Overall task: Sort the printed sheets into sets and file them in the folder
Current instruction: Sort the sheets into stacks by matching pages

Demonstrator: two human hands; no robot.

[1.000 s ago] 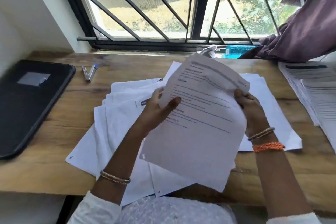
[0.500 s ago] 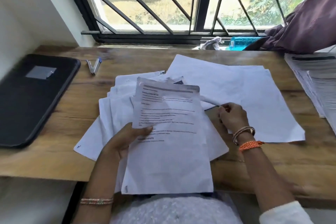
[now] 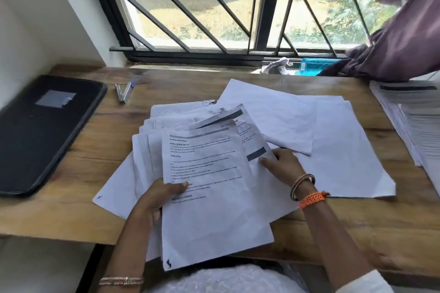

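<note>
A printed sheet, headed by a grey bar and lines of blurred text, lies face up at the near edge of a wooden desk, its lower part hanging past the edge toward the person's lap. The left hand grips its left margin, thumb pressed on the text and fingers curled beneath. Just to the right, the right hand pinches the lower corner of a second printed sheet, which carries dark bands and sits tucked partly under the first. Both rest on a fanned pile of white sheets spread over the middle of the desk. Further right and farther back, more sheets lie blank side up, overlapping one another.

A black folder lies closed at the left of the desk, well apart from the papers, a pale label on its cover; what it holds cannot be seen. Beyond it, near the window, lies a small metal tool with a blue tip. A thick stack of printed paper sits at the right edge. A purple curtain hangs over the far right corner, beside a barred window, with a blue object and crumpled white material on the sill.
</note>
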